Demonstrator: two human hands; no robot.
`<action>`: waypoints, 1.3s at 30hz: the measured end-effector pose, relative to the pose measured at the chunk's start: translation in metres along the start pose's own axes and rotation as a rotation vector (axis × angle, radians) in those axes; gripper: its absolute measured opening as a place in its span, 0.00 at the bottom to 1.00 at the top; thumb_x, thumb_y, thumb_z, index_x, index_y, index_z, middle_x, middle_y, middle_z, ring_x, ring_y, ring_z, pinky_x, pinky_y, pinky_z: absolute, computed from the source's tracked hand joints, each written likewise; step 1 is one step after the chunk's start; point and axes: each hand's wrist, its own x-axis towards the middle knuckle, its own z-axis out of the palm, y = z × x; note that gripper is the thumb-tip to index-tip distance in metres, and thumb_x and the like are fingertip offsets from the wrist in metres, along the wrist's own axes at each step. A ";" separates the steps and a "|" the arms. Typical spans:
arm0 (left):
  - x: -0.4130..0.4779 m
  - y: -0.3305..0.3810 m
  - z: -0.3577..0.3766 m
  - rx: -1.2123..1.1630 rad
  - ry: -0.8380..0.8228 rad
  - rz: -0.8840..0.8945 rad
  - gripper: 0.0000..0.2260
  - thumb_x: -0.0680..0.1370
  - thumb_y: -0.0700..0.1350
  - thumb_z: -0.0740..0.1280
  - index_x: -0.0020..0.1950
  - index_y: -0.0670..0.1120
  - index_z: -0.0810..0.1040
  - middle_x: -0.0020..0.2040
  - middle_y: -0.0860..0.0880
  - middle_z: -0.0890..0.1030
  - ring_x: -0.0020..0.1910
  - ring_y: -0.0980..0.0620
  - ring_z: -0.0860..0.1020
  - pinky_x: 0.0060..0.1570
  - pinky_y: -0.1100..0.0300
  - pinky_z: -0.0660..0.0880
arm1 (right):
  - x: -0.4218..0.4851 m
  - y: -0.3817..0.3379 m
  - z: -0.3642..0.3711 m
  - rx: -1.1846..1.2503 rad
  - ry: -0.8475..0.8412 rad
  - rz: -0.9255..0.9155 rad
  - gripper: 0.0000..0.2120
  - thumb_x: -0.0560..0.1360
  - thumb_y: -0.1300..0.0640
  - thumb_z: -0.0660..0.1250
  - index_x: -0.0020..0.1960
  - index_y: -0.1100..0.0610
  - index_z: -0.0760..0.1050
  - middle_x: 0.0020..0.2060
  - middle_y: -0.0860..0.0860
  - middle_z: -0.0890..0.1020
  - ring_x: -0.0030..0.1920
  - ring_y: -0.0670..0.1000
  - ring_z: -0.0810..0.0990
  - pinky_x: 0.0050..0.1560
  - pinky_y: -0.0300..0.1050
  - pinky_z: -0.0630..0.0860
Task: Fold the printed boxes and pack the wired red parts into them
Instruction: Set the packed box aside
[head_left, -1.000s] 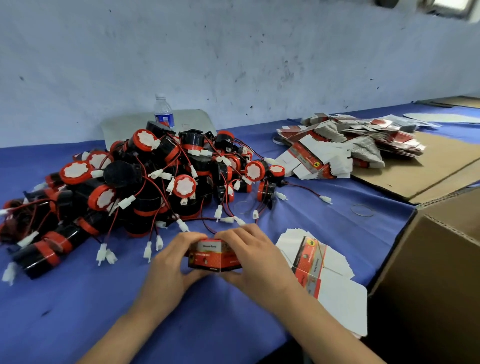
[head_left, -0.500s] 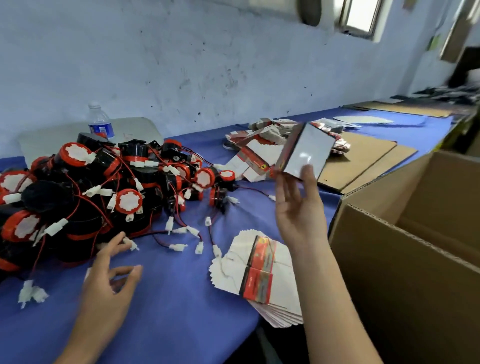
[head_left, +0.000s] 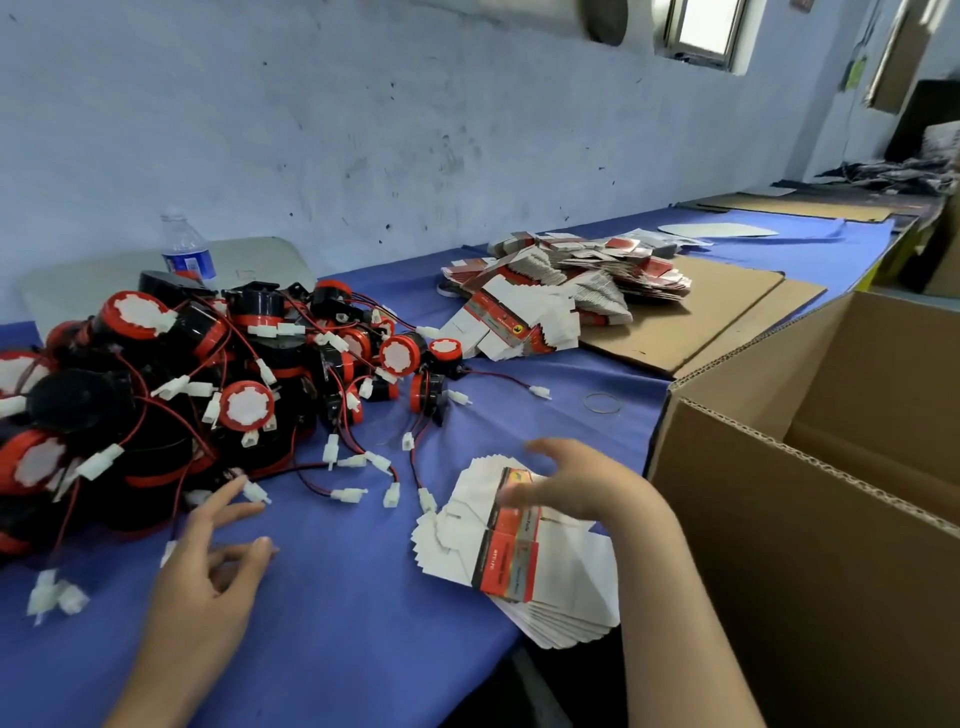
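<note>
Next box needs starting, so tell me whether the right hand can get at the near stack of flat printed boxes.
Probably yes: the right hand hangs over the stack of flat white-and-red printed cardboard boxes, fingers loose and holding nothing, with nothing between them.

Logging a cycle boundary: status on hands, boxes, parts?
Left hand open, fingertips at the red parts pile. Right hand open over the flat box stack, contact blurred. Loose wire connectors lie between them.
</note>
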 end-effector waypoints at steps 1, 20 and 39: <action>-0.002 0.005 0.001 0.022 -0.007 0.013 0.29 0.77 0.36 0.67 0.62 0.70 0.68 0.57 0.64 0.78 0.43 0.63 0.80 0.45 0.73 0.73 | 0.000 0.002 0.002 -0.060 -0.039 0.062 0.33 0.71 0.48 0.74 0.71 0.51 0.66 0.69 0.50 0.70 0.58 0.51 0.73 0.56 0.43 0.72; -0.015 0.036 0.018 0.369 -0.779 0.309 0.30 0.70 0.62 0.69 0.70 0.63 0.65 0.73 0.69 0.57 0.72 0.74 0.45 0.73 0.69 0.46 | 0.038 -0.033 0.070 -0.216 0.008 -0.117 0.21 0.67 0.46 0.76 0.49 0.60 0.76 0.41 0.52 0.78 0.42 0.54 0.76 0.36 0.44 0.69; -0.035 0.041 0.048 0.487 -0.436 0.510 0.25 0.75 0.64 0.58 0.59 0.49 0.82 0.65 0.47 0.77 0.63 0.38 0.75 0.55 0.37 0.74 | 0.032 -0.080 0.102 -0.693 0.110 -0.223 0.07 0.73 0.71 0.62 0.40 0.60 0.70 0.32 0.52 0.63 0.50 0.60 0.76 0.51 0.52 0.77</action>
